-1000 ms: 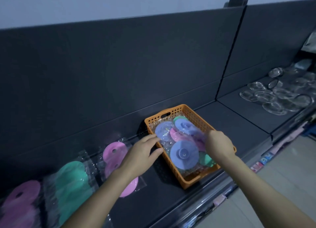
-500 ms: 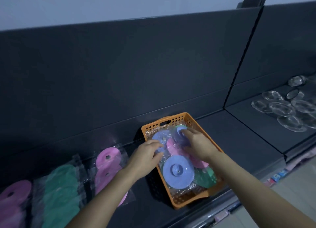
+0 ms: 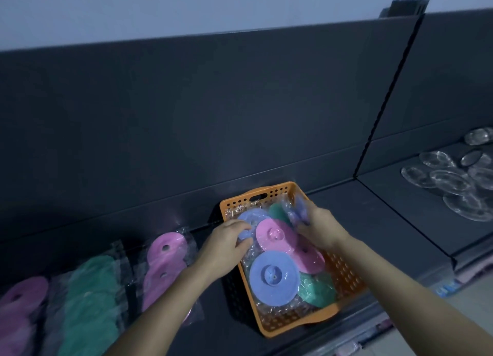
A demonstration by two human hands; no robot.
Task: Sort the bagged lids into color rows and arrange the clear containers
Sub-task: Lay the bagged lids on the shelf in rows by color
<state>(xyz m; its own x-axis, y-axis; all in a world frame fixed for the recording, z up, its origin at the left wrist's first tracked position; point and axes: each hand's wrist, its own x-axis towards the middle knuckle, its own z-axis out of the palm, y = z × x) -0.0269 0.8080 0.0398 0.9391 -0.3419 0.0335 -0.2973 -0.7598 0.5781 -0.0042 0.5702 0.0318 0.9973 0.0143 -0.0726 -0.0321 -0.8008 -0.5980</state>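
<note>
An orange perforated basket [image 3: 344, 274] on the dark shelf holds several bagged lids: purple [image 3: 273, 274], pink [image 3: 276, 235] and green [image 3: 316, 290]. My left hand [image 3: 225, 245] reaches over the basket's left rim and pinches a bagged purple lid [image 3: 249, 218] at the back left. My right hand [image 3: 321, 229] grips another bagged purple lid [image 3: 298, 209], tilted up at the back right of the basket. Left of the basket lie sorted bags: pink lids [image 3: 165, 265], green lids [image 3: 90, 299] and more pink lids [image 3: 20, 305].
Several clear containers [image 3: 450, 181] lie scattered on the neighbouring shelf section to the right, past a vertical divider [image 3: 384, 99]. The shelf's dark back panel [image 3: 213, 115] rises behind the basket. The shelf's front edge runs just below the basket.
My right hand has moved to the basket's back right and lifted a bagged purple lid on edge. My left hand slid further into the basket onto a purple lid. The view shifted left.
</note>
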